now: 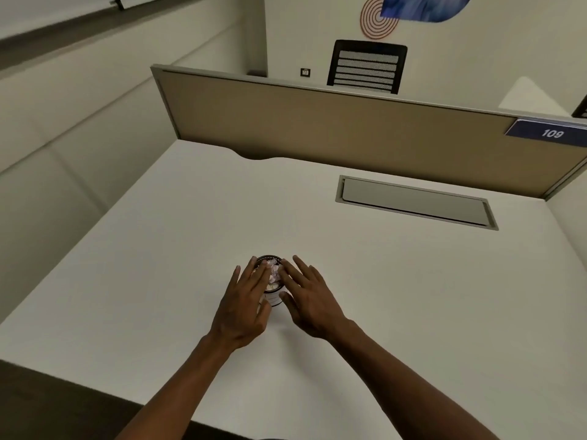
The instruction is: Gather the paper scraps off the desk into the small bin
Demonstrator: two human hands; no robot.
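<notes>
Small bin [272,295], upright on desk [381,281], crumpled paper scraps [273,273] inside; left hand [246,306] and right hand [309,300] flank it, equally near, fingers spread, grasping nothing.

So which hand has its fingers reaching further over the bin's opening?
The left hand: its fingers lie across the small bin rim, over the paper scraps; the right hand stays at the side.

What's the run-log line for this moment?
stage: scraps binned | small bin: upright, paper scraps inside | left hand: open beside bin | right hand: open beside bin | desk: no loose scraps seen
</notes>
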